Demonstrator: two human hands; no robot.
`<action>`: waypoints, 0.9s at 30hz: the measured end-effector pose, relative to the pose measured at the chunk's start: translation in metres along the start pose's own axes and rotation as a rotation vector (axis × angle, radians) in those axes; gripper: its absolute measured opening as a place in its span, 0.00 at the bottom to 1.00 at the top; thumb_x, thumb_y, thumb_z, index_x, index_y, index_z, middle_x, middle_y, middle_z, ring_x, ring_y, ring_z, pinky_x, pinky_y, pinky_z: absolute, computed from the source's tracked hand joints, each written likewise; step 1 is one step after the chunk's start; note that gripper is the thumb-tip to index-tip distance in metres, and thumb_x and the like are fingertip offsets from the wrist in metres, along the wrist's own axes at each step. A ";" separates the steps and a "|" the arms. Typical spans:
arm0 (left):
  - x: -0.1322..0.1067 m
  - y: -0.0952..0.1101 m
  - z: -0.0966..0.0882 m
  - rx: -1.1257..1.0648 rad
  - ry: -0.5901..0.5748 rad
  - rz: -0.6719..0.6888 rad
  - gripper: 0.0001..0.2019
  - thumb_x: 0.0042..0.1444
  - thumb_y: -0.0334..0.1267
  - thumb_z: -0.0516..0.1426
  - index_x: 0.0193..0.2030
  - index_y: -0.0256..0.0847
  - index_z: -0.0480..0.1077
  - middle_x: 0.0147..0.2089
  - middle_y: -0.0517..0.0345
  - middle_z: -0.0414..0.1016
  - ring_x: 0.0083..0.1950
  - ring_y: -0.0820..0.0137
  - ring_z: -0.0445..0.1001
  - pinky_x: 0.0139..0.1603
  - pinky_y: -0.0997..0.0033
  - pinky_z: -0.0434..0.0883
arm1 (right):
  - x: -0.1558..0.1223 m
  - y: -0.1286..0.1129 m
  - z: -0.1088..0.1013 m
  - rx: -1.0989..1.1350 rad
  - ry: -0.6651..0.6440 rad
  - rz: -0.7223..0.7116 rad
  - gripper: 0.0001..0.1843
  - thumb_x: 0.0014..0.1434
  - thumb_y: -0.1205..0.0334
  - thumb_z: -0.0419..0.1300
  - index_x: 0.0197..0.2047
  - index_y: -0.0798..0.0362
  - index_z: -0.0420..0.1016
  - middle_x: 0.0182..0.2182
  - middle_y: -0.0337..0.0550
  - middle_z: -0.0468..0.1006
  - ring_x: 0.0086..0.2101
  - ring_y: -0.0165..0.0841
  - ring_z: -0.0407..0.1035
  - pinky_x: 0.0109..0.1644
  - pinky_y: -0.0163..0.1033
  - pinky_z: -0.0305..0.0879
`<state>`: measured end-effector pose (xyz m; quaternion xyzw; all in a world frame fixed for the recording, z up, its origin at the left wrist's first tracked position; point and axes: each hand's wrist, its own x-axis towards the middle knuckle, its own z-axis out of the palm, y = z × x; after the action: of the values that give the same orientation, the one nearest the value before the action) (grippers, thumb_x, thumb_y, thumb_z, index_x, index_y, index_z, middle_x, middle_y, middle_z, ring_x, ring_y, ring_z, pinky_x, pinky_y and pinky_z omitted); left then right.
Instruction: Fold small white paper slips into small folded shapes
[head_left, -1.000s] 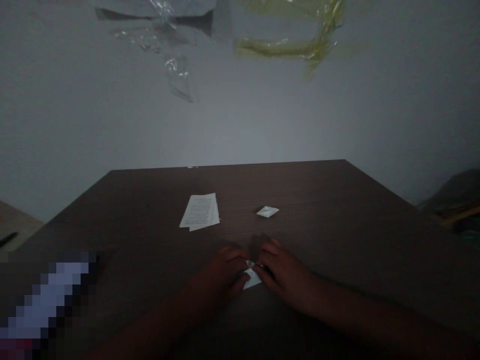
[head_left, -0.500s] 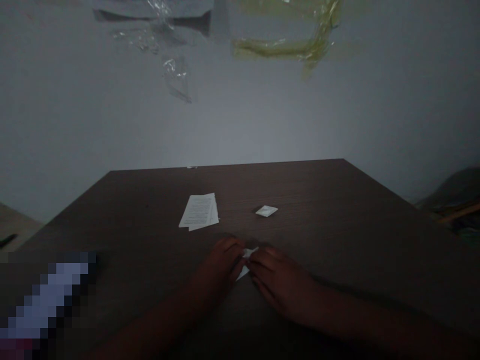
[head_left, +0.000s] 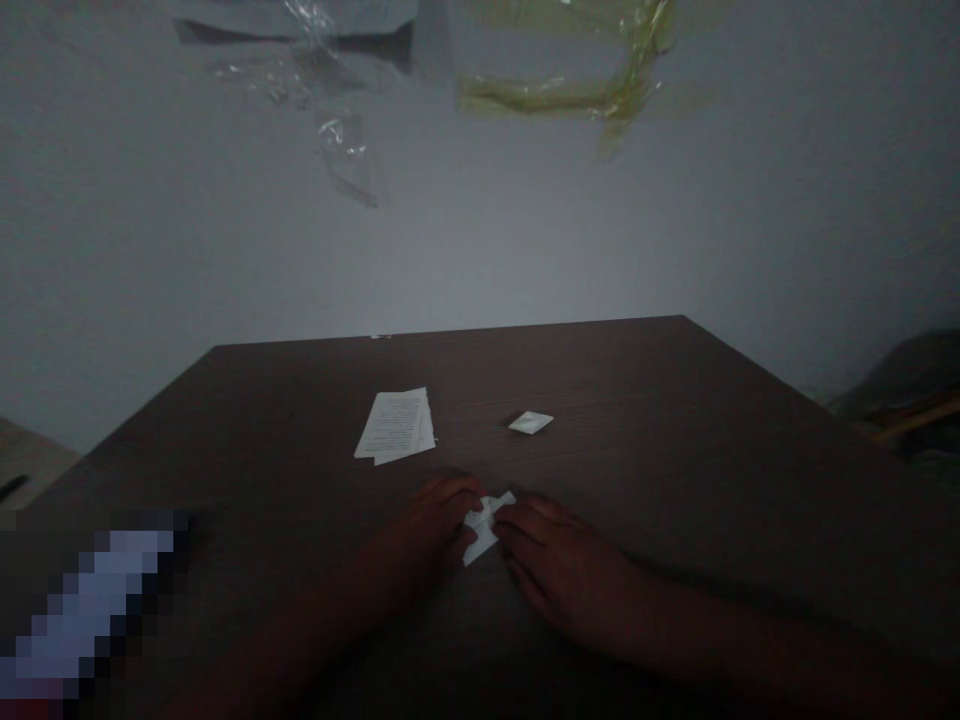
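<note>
My left hand [head_left: 435, 520] and my right hand [head_left: 559, 570] meet over a small folded white paper piece [head_left: 484, 525] on the dark brown table [head_left: 675, 450]. The fingers of both hands are curled and pinch the paper's edges from either side. The piece lies low on the table surface, partly hidden by my fingertips. The light is dim.
A stack of printed paper slips [head_left: 396, 426] lies beyond my left hand. A small folded white paper [head_left: 531, 422] rests beyond my right hand. Torn tape and plastic film [head_left: 555, 70] hang on the wall. A blurred patch [head_left: 82, 610] covers the table's near left.
Both hands shifted slightly left and away from me with the paper piece. The piece has turned, and more of it shows between my fingertips now.
</note>
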<state>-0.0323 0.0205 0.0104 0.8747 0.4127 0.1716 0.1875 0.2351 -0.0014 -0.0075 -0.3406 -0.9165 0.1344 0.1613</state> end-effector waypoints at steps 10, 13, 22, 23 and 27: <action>-0.005 -0.010 -0.009 -0.086 -0.024 0.054 0.24 0.72 0.26 0.59 0.71 0.46 0.77 0.71 0.50 0.85 0.74 0.59 0.81 0.78 0.54 0.78 | 0.000 -0.002 -0.007 -0.048 -0.038 -0.043 0.23 0.80 0.62 0.66 0.74 0.50 0.79 0.67 0.54 0.86 0.66 0.49 0.80 0.76 0.58 0.77; -0.005 -0.012 -0.009 -0.096 -0.028 0.037 0.24 0.73 0.27 0.59 0.72 0.46 0.77 0.70 0.51 0.85 0.74 0.58 0.81 0.79 0.54 0.77 | 0.001 -0.004 -0.003 -0.062 -0.047 -0.034 0.26 0.80 0.58 0.68 0.76 0.50 0.78 0.70 0.55 0.84 0.69 0.53 0.78 0.77 0.62 0.76; -0.005 -0.007 -0.014 -0.064 -0.031 0.025 0.26 0.71 0.25 0.59 0.72 0.45 0.78 0.70 0.50 0.85 0.72 0.59 0.82 0.76 0.55 0.79 | 0.005 0.002 -0.021 -0.160 -0.076 0.197 0.22 0.80 0.55 0.68 0.73 0.51 0.85 0.70 0.63 0.82 0.70 0.62 0.75 0.74 0.71 0.77; -0.004 -0.006 -0.014 -0.058 -0.025 0.027 0.25 0.71 0.25 0.58 0.72 0.44 0.79 0.69 0.50 0.85 0.71 0.58 0.83 0.75 0.56 0.79 | 0.006 0.003 -0.023 -0.175 -0.084 0.211 0.22 0.81 0.54 0.68 0.72 0.51 0.85 0.69 0.63 0.82 0.70 0.63 0.74 0.73 0.73 0.77; -0.001 0.001 -0.015 -0.025 -0.018 0.033 0.23 0.71 0.26 0.60 0.69 0.44 0.82 0.66 0.52 0.87 0.68 0.57 0.83 0.72 0.59 0.80 | 0.006 0.006 -0.024 -0.196 -0.078 0.228 0.22 0.80 0.53 0.68 0.71 0.50 0.86 0.68 0.64 0.83 0.70 0.66 0.74 0.71 0.74 0.77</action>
<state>-0.0391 0.0226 0.0239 0.8804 0.3944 0.1722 0.1992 0.2435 0.0102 0.0136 -0.4508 -0.8862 0.0749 0.0755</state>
